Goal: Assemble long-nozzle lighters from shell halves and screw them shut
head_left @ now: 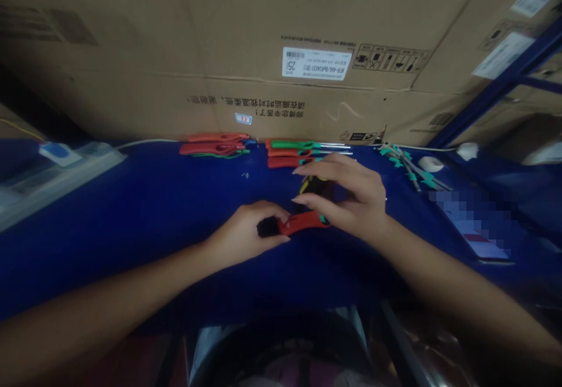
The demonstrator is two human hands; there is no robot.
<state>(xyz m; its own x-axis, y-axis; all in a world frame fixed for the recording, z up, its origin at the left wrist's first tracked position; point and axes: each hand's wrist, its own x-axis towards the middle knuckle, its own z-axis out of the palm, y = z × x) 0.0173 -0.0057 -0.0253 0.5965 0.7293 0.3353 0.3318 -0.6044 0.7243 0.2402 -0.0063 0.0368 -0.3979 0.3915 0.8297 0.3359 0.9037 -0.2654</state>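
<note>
My left hand (246, 232) pinches the black end of a small red tool handle (302, 223) over the blue table (132, 211). My right hand (346, 197) closes its fingers on the other end of the same red piece, with a bit of green showing under the fingers. A black and yellow object (312, 185) lies just behind, partly hidden by my right hand.
Red and green handled tools (215, 144) and screwdrivers (302, 153) lie in rows at the table's back edge. Green-tipped metal parts (410, 167) lie to the right, a clear plastic box (52, 167) at left. Large cardboard boxes (263, 53) stand behind.
</note>
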